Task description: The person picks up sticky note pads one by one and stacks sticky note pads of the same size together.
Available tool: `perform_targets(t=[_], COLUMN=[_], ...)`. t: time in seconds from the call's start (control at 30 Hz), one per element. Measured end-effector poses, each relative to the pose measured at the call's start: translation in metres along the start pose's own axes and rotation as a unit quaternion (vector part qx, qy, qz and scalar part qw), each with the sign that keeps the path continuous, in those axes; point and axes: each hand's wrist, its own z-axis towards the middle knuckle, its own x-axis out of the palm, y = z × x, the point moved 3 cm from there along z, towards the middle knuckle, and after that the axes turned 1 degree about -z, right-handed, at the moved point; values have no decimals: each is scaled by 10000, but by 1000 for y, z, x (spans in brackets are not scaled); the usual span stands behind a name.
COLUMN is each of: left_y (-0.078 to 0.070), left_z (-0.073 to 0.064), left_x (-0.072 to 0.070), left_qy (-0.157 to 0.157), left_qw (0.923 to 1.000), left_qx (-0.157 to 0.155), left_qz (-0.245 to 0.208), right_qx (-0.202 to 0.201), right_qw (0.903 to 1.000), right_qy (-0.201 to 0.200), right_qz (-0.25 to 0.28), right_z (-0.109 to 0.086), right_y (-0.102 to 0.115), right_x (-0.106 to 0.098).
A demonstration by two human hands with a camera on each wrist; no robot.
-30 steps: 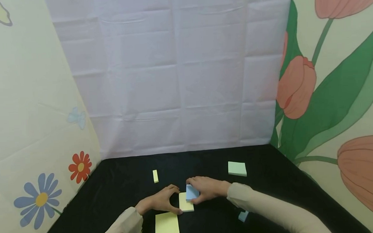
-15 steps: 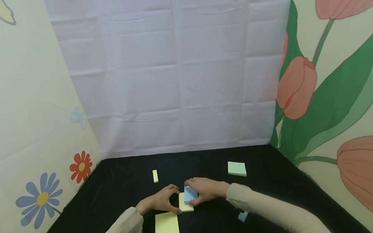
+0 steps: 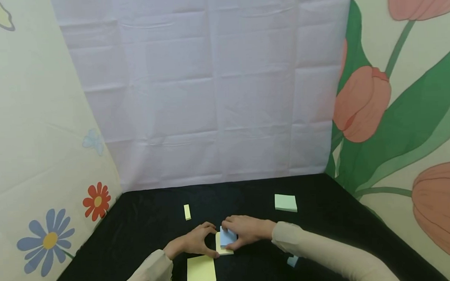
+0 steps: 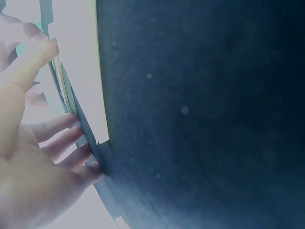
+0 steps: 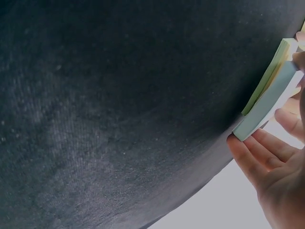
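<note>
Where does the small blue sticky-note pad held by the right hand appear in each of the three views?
Head: the blue pad is low in the centre, pinched by the right hand, over a yellow pad.
Left wrist: I cannot make it out; the top-left corner is overexposed.
Right wrist: at the right edge, against the yellow pad.
Shared landmark: the black cloth.

Matt paper blue sticky pad (image 3: pixel 227 236), matt yellow paper pad (image 3: pixel 222 250) beneath, black woven cloth table cover (image 3: pixel 249 193), finely textured, creased white sheet backdrop (image 3: pixel 208 95)
</note>
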Motion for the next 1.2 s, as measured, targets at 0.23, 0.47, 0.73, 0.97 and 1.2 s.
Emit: perform_targets(t=[0.23,0.47,0.73,0.97,1.2], left_y=[4,-1,1,3,4], left_z=[0,0,-1,-1,-2], left_x=[0,0,0,2,2], left_qy=[42,7,40,16,45], left_qw=[9999,10000,9999,9999,9999], left_qx=[113,-23,-29,-16,-36], left_qz=[5,-85,-125,-141,-110], right_qx=[-73,-185,-408,-445,-473], right_qw=[10000,9998,9992,9990,9989], right_qy=[63,42,-21,-6,-21], right_qz=[-17,-51,-25,-19,26], right_z=[0,-1,-1,0,1], right_y=[3,5,7,10,12], right_x=[0,0,2,2,2])
